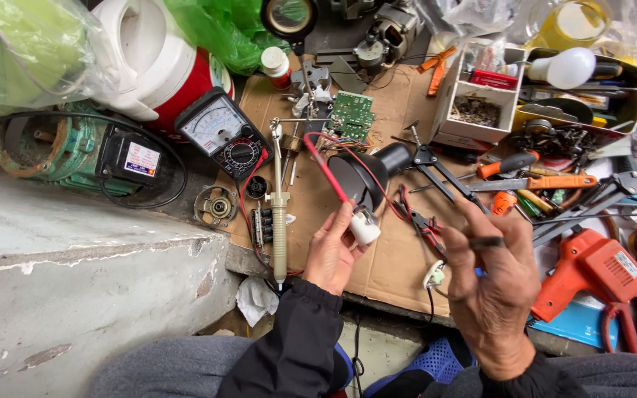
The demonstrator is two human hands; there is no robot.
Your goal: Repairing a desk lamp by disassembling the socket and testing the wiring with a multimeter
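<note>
My left hand (331, 254) holds a small white lamp socket (365, 228) at its fingertips, and a red meter probe (326, 168) runs down into the same grip. Just behind it lies a black lamp shade (369, 171), joined to the socket by red wires. My right hand (492, 287) is raised to the right and pinches a thin black probe (485, 241) between thumb and fingers. An analogue multimeter (223, 133) lies at the left of the brown cardboard sheet (392, 269), with its red lead trailing toward the hands.
A soldering iron (279, 217) lies left of my left hand, and a green circuit board (352, 114) lies behind it. Red-handled pliers (418, 219), orange screwdrivers (551, 182) and an orange power tool (591, 271) crowd the right. A green motor (60, 151) sits far left.
</note>
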